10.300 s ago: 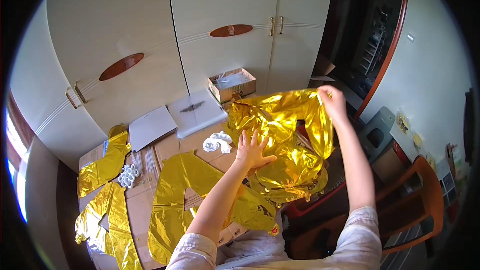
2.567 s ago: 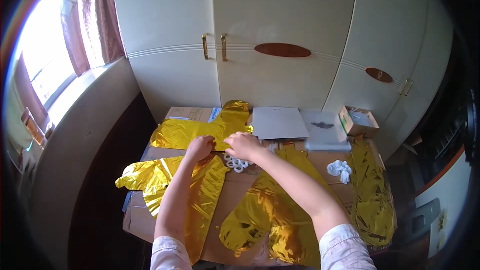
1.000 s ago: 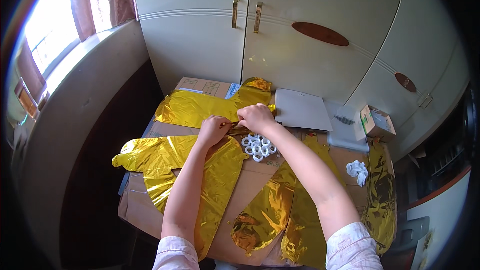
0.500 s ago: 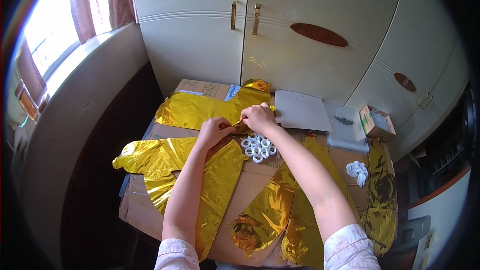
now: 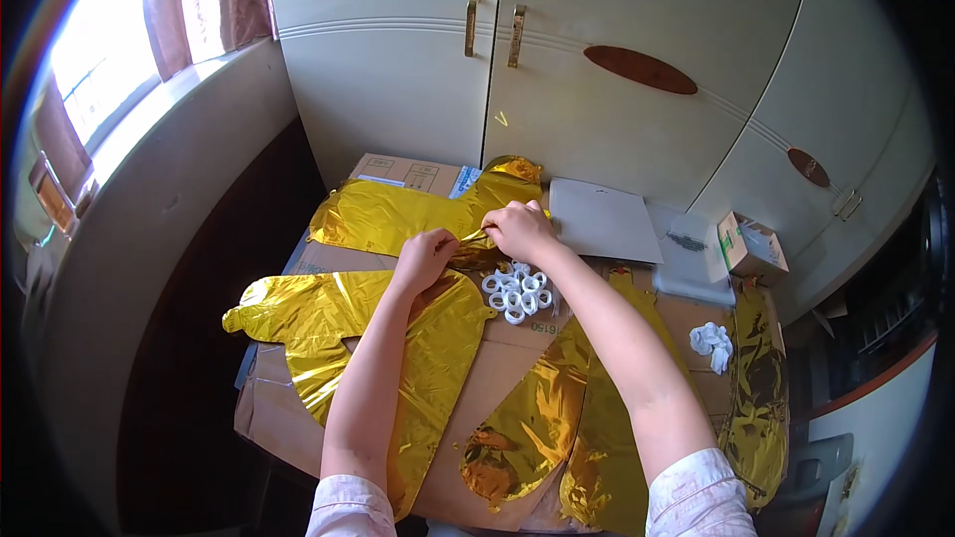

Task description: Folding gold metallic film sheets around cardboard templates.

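A flat gold foil balloon [image 5: 383, 216] lies at the far side of the cardboard-covered table. My left hand [image 5: 426, 257] pinches its near edge, fingers closed. Just to the right, my right hand [image 5: 519, 229] is also closed in a pinch on the foil, and a creased strip of gold runs between the two. The fingertips are partly hidden. Below my right hand sits a heap of small white rings [image 5: 514, 292], like little ribbon rolls. Another flat gold balloon [image 5: 438, 368] lies under and beside my left forearm.
More gold foil balloons [image 5: 619, 428] spread under my right forearm, with another gold foil piece [image 5: 758, 408] along the right edge. A white board [image 5: 603, 220], a clear plastic pack [image 5: 686, 280], an opened small box [image 5: 753, 246] and a crumpled white bundle [image 5: 711, 346] stand or lie right. Cabinets [image 5: 637, 139] border the back.
Both hands stay pinched on the foil, with my right hand slightly higher. The foil between them has shifted and shows more creases. The bright reflection on the cabinet has changed shape.
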Available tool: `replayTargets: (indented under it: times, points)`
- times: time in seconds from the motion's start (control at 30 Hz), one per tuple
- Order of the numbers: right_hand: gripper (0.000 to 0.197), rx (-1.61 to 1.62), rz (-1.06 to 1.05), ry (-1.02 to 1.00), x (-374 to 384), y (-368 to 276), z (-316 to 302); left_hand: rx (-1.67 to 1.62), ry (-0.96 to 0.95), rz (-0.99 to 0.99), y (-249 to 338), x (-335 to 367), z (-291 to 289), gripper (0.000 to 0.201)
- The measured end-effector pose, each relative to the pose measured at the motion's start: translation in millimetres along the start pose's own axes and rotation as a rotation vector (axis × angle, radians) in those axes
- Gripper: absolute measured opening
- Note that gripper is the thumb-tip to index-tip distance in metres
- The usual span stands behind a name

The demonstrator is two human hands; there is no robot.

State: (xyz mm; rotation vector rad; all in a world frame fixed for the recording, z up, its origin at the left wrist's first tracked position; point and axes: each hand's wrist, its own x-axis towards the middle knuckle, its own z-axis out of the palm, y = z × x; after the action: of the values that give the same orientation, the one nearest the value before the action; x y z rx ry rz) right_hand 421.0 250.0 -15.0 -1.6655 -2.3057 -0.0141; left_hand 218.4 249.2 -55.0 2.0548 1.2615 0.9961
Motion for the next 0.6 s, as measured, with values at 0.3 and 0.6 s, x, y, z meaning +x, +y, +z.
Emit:
replayTargets:
  times: [0.3, 0.6]
  points:
    - [0.019, -0.043, 0.000, 0.008, 1, -7, -1, 0.049, 0.010, 0.069, 3, 1, 3, 0.029]
    - [0.011, -0.062, -0.145, 0.109, -1, -12, -3, 0.084, 0.078, 0.063, -5, 1, 9, 0.017]
